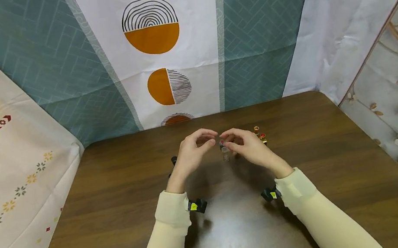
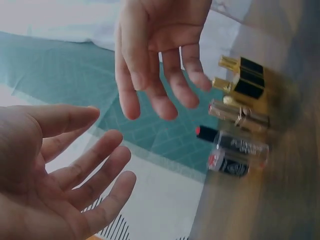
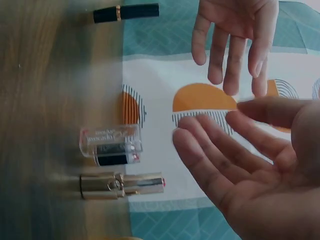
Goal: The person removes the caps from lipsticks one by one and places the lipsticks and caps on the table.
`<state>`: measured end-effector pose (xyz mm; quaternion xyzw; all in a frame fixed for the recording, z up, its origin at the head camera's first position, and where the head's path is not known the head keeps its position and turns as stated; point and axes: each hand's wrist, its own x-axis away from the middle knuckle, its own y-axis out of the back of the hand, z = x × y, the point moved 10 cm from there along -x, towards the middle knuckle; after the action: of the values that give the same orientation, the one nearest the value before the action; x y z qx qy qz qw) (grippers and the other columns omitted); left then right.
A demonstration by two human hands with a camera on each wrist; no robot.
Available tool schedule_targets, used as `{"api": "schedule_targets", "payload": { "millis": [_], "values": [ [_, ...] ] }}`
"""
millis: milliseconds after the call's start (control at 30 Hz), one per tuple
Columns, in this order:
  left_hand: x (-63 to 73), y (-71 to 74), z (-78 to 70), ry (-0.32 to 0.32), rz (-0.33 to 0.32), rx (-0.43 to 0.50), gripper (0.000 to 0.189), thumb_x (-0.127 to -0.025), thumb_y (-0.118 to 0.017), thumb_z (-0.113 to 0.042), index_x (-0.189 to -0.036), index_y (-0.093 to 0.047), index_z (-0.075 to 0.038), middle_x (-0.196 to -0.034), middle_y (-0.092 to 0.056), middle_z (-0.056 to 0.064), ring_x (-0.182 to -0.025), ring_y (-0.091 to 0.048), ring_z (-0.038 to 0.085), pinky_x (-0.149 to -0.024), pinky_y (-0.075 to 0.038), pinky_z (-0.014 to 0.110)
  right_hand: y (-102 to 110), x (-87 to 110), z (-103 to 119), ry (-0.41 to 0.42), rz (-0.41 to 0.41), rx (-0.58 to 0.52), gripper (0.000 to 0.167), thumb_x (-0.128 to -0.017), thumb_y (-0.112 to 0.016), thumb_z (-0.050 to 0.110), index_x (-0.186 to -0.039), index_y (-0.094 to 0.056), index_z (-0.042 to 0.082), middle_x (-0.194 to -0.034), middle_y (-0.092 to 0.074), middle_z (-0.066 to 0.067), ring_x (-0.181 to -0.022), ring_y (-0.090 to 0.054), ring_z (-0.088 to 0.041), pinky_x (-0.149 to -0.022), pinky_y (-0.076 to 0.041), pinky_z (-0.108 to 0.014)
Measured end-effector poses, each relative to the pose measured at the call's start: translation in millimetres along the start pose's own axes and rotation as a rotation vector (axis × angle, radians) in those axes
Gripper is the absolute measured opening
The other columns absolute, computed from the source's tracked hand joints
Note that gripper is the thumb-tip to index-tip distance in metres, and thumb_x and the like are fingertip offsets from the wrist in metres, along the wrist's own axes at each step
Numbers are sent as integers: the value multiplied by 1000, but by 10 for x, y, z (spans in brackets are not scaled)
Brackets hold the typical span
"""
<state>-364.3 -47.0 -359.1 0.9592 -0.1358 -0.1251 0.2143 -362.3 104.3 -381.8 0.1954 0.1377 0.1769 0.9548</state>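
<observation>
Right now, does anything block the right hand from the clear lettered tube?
Nothing visible: the right wrist view shows open space between the right hand and the clear lettered tube; a gold lipstick stands alongside.

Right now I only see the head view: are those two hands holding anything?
Observer: No; in the left wrist view, the left hand and the right hand are both empty.
Operator: What's the small dark object beside the left hand?
Observer: By the right wrist view, it looks like a slim black tube with a gold-coloured band.
Operator: And the small clear cylinder seen between the hands?
Observer: The right wrist view shows pale lettering on it.
</observation>
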Motion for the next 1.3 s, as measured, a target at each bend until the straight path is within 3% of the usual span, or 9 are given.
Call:
{"api": "schedule_targets", "payload": {
  "millis": [133,433,667,933,1300],
  "values": [
    [36,115,-9,-7,6,-30,22,-103,-68,-17,-124,-71,-11,-120,-72,7,-113,-68,26,-101,-52,46,-84,-12,21,13,57,3,35,-107,-61,14,-141,-61,5,-128,-69,-16,-112,-68,-33,-91,-55,-43],
    [138,390,34,-4,-13,-45,22,-103,-67,-14,-124,-71,-10,-120,-72,8,-111,-69,29,-97,-54,47,-190,-57,96,2,151,-108,40,-108,-61,23,-144,-59,8,-138,-65,-13,-123,-66,-29,-105,-51,-48],
    [160,536,112,19,-30,-71,23,-104,-67,-13,-125,-71,-8,-117,-73,8,-110,-69,26,-98,-54,47,-290,-163,81,-16,223,-111,44,-109,-58,23,-149,-54,4,-141,-62,-15,-127,-63,-30,-106,-50,-49],
    [203,667,216,45,-46,-76,24,-103,-67,-15,-126,-70,-7,-125,-71,15,-114,-68,31,-102,-52,50,-415,-231,45,-23,266,-125,42,-109,-57,20,-148,-54,5,-139,-62,-16,-125,-62,-37,-104,-46,-63],
    [242,726,541,110,-3,-71,27,-103,-68,-19,-129,-68,-11,-128,-69,16,-119,-65,32,-102,-50,51,-696,-167,-13,-86,426,-52,57,-109,-56,32,-159,-41,8,-160,-45,-13,-142,-49,-29,-115,-41,-52]
  ]
}}
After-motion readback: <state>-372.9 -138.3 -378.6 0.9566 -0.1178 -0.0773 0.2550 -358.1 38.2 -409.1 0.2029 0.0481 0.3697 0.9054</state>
